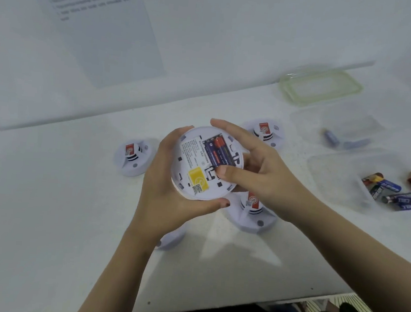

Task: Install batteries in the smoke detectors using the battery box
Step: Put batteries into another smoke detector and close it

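I have the smoke detector [205, 164] lifted off the bench [46, 204], turned underside up, cradled in my left hand [169, 192], whose grip is closed around its rim from the left and lower edge, thumb on the near rim. My right hand [253, 170] comes in from the right, fingers wrapped over the far rim and the thumb pressing down at the near end of the batteries [217, 153] in the open bay, so its grip is clamped on the detector and the cells together. The cells lie side by side, long axes running from the far-left of the bay toward the near-right, straight toward my right thumb; that is the direction any seating push has to follow. I judge the right hand is the nearer one for that press, the left only steadying. Loose spare batteries [395, 193] sit in the clear battery box [334, 174] well to the right, its lid [321, 87] set apart behind it. Three more detectors rest on the bench: one left [133, 157], one behind [266, 133], one just under my right wrist [251, 214]
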